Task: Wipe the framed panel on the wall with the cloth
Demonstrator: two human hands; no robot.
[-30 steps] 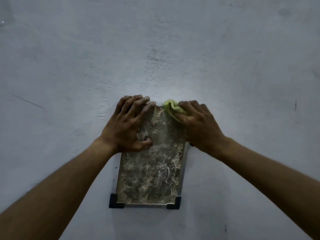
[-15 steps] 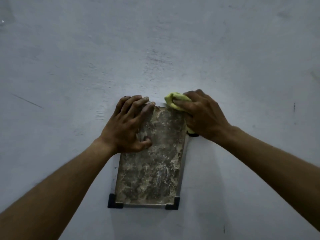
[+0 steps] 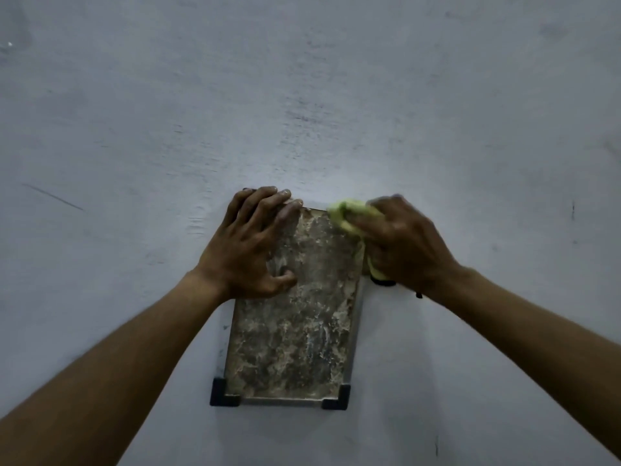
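Note:
A framed panel [image 3: 295, 331] with a mottled brown-grey face and black corner pieces hangs on the wall at lower centre. My left hand [image 3: 245, 247] lies on its upper left corner, fingers spread and straight, thumb on the panel face. My right hand [image 3: 403, 243] grips a crumpled yellow-green cloth [image 3: 346, 213] and presses it against the panel's upper right corner and right edge. Much of the cloth is hidden under that hand, and the hand looks motion-blurred.
The pale grey wall [image 3: 302, 95] fills the view, with scuffs and a few dark marks. Black corner brackets [image 3: 224, 396] sit at the panel's bottom left and bottom right [image 3: 336, 398]. A small dark piece [image 3: 383, 282] shows under my right wrist.
My right hand with the cloth has shifted up and then slightly back along the panel's upper right corner. My left hand has stayed in place on the upper left.

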